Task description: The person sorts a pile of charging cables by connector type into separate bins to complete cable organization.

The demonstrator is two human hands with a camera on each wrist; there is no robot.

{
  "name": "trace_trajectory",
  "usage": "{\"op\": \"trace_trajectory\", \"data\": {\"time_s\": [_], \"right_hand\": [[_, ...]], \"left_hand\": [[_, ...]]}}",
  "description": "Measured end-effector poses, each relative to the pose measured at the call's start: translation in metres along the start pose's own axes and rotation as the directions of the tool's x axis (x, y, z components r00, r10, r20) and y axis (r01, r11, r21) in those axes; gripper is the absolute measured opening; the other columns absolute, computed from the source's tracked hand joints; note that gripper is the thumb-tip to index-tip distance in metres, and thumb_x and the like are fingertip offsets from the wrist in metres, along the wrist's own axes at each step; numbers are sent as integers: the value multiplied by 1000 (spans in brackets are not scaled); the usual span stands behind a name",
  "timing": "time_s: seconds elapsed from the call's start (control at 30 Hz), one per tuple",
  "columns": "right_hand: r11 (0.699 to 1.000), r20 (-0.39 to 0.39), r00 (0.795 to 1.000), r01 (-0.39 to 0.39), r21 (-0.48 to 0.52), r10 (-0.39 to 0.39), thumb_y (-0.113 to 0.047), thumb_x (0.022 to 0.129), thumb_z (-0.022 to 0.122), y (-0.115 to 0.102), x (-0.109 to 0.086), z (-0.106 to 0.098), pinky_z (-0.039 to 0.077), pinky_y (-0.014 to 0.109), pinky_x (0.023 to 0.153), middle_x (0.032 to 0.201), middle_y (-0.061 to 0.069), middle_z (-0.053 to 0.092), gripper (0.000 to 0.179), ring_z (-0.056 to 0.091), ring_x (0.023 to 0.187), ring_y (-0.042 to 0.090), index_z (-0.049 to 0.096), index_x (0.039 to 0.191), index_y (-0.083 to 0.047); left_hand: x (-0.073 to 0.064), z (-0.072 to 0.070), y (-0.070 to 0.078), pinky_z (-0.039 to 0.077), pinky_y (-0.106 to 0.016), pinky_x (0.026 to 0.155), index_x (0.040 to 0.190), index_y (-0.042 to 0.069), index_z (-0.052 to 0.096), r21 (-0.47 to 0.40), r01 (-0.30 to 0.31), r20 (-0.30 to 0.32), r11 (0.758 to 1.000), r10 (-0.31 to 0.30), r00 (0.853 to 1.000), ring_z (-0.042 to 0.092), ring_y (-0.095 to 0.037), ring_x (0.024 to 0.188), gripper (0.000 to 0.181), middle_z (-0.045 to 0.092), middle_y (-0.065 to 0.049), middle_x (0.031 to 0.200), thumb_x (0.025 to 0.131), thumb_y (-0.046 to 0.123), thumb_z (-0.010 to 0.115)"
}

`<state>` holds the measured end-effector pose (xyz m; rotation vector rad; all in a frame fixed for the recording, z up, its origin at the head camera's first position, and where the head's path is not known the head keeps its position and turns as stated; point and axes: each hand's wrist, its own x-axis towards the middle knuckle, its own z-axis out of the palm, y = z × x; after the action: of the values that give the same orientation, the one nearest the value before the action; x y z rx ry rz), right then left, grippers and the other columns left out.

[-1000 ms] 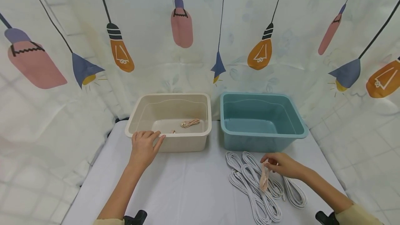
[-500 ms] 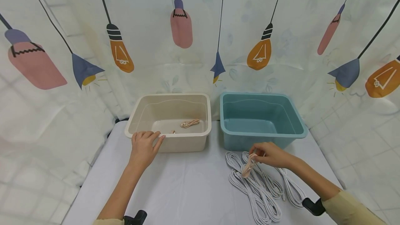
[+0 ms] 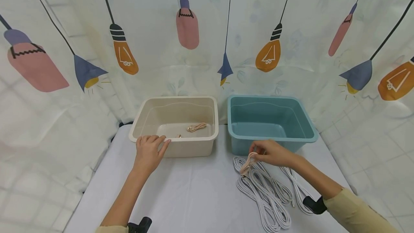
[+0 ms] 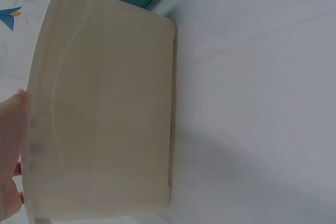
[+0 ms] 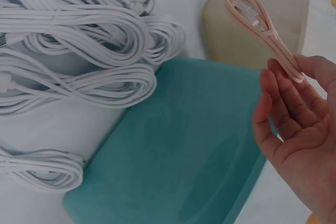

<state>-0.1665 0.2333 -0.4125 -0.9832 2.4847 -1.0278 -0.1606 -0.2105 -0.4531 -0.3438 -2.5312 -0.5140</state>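
Note:
My right hand [image 3: 270, 152] pinches a coiled pink cable [image 5: 265, 30] between thumb and fingers. The coil hangs over the white cables, in front of the teal bin [image 3: 271, 146]; a metallic plug shows inside its loop in the right wrist view. At the beige bin [image 3: 191, 148], my left hand [image 3: 150, 154] rests on the near rim with fingertips over the edge. That bin contains a bundled pink-beige cable [image 3: 196, 127] and a small metallic piece [image 3: 179, 136], mostly hidden by the front wall.
Several coiled white cables [image 3: 265, 193] lie on the white-covered table [image 3: 191, 197] before the teal bin. Both bins stand side by side against a patterned curtain [image 3: 155, 28]. Black wrist mounts sit on both forearms.
My right hand has carried the pink cable left and slightly away from me, across the white cables. The left hand stays at the beige bin's rim.

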Motion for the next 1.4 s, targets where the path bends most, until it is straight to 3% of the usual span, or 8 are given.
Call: {"op": "trace_trajectory", "data": {"time_s": [0.2,0.53,0.77,0.87,1.0,1.2,1.4], "right_hand": [[1000,-19,1000,16,10,-15,-11,106,65,-7,9,-3,58,29,68,86,6,75,10,68,75,6,68,111,-2],[999,-77,996,33,-7,-33,-11,105,66,-20,26,-8,55,28,64,85,-3,73,11,66,71,4,68,112,-3],[999,-151,988,19,-35,-24,-11,105,66,-32,42,-11,52,28,63,82,-4,70,10,69,73,21,68,111,-4],[999,-186,983,-2,-36,-5,-12,104,67,-38,49,-13,51,27,62,82,-4,70,10,68,72,21,68,112,-4],[1000,-221,975,-26,-17,22,-12,104,68,-46,59,-16,51,28,60,82,1,73,12,67,70,17,68,113,-4],[998,-250,966,-66,8,66,-11,104,67,-54,74,-20,50,30,61,88,14,75,13,70,73,33,67,114,-3],[997,-271,959,-78,24,82,-11,104,66,-62,88,-25,49,33,62,89,22,75,14,68,73,37,66,114,-1]], "left_hand": [[0,-1,1,36,-78,105,112,-3,78,-7,1,1,1000,-1,1000,63,-48,105,28,76,-22,104,95,19,80],[-1,0,-1,36,-77,104,111,-3,78,-10,-13,-14,1000,12,1000,63,-48,103,27,75,-22,102,93,17,81],[-1,2,-2,36,-78,103,109,-4,78,-5,-18,-24,1000,18,1000,63,-49,102,27,75,-24,101,92,17,81],[-1,1,-2,36,-78,104,110,-4,78,-4,-11,-17,1000,11,1000,63,-49,103,28,76,-24,102,93,18,81],[-1,1,-2,36,-77,105,112,-3,78,-4,2,2,1000,-2,1000,62,-49,104,29,76,-24,104,94,20,80],[-1,1,-2,35,-77,106,112,-3,78,-5,8,7,1000,-8,1000,62,-49,105,30,75,-24,105,95,21,80],[-1,-1,0,34,-78,107,114,-2,78,-4,19,22,1000,-19,1000,62,-48,108,29,75,-23,107,97,22,78]]}}
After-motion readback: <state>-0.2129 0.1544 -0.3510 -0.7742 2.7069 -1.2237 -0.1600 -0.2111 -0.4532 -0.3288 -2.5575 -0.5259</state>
